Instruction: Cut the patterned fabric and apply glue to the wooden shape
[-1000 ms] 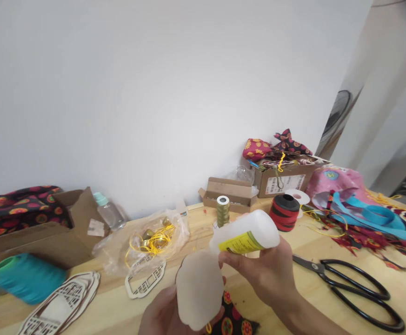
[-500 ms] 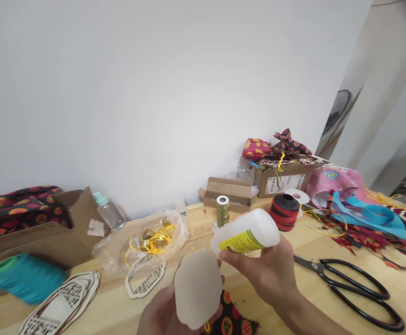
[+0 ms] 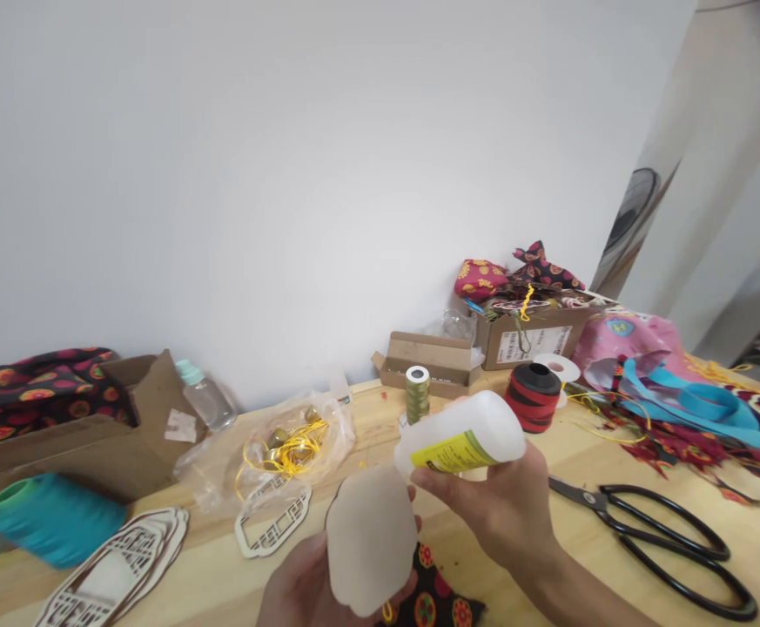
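Right hand [image 3: 501,509] grips a tilted bottle [image 3: 464,437], nozzle hidden behind the cutout [image 3: 370,540] the cropped left hand [image 3: 301,588] holds.

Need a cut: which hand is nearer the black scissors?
Right. The right hand, holding a white plastic bottle, is left of the black scissors; the left hand, holding a pale cutout, is farther left.

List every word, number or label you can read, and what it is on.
Nothing can be read.
Yellow label, white bottle in right hand: print too blurred.
White label, cardboard box at the back: too small.
White sticker, left box flap: nothing legible.
Pale cutout in left hand: blank.
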`<control>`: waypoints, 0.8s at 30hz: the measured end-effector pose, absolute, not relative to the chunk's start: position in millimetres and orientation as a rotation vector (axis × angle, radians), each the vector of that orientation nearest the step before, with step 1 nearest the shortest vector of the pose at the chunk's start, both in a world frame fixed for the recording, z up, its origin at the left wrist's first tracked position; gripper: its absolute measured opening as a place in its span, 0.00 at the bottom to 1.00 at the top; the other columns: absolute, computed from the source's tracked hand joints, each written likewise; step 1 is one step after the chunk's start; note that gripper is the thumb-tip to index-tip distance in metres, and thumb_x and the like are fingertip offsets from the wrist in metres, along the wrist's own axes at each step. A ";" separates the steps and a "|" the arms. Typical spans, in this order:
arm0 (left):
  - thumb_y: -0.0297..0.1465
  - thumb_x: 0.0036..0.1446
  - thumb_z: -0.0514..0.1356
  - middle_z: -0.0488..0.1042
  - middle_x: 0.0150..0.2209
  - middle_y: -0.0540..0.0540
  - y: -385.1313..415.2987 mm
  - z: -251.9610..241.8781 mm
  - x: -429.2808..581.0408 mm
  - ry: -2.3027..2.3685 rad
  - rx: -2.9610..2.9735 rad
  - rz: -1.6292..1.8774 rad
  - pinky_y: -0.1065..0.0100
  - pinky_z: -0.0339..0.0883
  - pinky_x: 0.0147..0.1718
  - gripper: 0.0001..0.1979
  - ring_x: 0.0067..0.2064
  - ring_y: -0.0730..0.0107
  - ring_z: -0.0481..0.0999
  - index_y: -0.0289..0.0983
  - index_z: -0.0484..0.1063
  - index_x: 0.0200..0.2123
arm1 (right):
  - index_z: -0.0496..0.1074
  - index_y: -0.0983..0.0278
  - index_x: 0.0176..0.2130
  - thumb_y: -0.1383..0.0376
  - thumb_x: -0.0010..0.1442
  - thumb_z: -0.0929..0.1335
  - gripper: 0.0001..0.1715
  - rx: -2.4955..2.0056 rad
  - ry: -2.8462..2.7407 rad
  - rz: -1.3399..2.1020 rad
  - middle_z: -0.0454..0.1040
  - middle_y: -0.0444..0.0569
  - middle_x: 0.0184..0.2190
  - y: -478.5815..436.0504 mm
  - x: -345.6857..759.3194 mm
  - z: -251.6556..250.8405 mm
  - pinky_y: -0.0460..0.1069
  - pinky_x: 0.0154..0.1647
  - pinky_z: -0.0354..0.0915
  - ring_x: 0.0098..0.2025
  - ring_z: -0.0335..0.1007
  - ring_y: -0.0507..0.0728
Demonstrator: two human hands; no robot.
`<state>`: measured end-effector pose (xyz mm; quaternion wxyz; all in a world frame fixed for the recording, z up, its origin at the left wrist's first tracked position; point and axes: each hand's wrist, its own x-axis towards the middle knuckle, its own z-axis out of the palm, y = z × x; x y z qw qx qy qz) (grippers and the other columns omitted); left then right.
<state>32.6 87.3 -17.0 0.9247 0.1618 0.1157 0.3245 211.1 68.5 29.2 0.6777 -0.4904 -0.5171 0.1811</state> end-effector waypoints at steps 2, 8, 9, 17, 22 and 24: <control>0.33 0.46 0.57 0.77 0.39 0.40 87.4 -16.6 31.7 0.243 0.317 0.683 0.54 0.60 0.44 0.13 0.46 0.50 0.70 0.38 0.77 0.35 | 0.70 0.65 0.26 0.62 0.36 0.75 0.16 -1.129 -1.157 0.387 0.76 0.47 0.22 68.5 211.3 31.8 0.47 0.25 0.70 0.24 0.72 0.57; 0.31 0.47 0.57 0.78 0.37 0.42 88.1 -11.5 30.6 0.221 0.295 0.714 0.55 0.60 0.45 0.11 0.46 0.52 0.70 0.41 0.77 0.34 | 0.71 0.64 0.24 0.61 0.36 0.75 0.14 -1.161 -1.131 0.430 0.77 0.48 0.21 65.6 209.0 32.5 0.49 0.26 0.70 0.24 0.73 0.58; 0.31 0.47 0.57 0.78 0.37 0.42 88.1 -11.3 30.7 0.221 0.297 0.711 0.55 0.60 0.45 0.11 0.47 0.52 0.70 0.41 0.77 0.34 | 0.71 0.64 0.25 0.61 0.36 0.75 0.14 -1.133 -1.119 0.451 0.77 0.47 0.22 65.4 208.6 31.8 0.48 0.26 0.70 0.24 0.73 0.58; 0.32 0.46 0.57 0.77 0.40 0.40 87.2 -16.2 31.7 0.249 0.325 0.690 0.55 0.60 0.44 0.17 0.45 0.53 0.71 0.39 0.73 0.42 | 0.69 0.62 0.25 0.64 0.38 0.75 0.13 -1.040 -1.103 0.533 0.76 0.44 0.22 65.2 206.6 28.4 0.48 0.26 0.71 0.24 0.72 0.57; 0.31 0.48 0.57 0.78 0.38 0.40 85.3 -13.8 34.9 0.254 0.332 0.675 0.57 0.62 0.40 0.12 0.41 0.55 0.73 0.38 0.76 0.37 | 0.69 0.61 0.27 0.68 0.38 0.74 0.13 -0.984 -1.113 0.602 0.76 0.43 0.23 64.1 205.2 26.9 0.48 0.27 0.71 0.25 0.73 0.57; 0.32 0.47 0.57 0.78 0.37 0.40 85.1 -12.6 36.0 0.233 0.326 0.667 0.57 0.62 0.40 0.12 0.40 0.56 0.74 0.38 0.76 0.36 | 0.70 0.61 0.27 0.67 0.38 0.75 0.14 -0.985 -1.102 0.612 0.76 0.43 0.24 64.6 205.1 26.6 0.48 0.27 0.71 0.25 0.73 0.57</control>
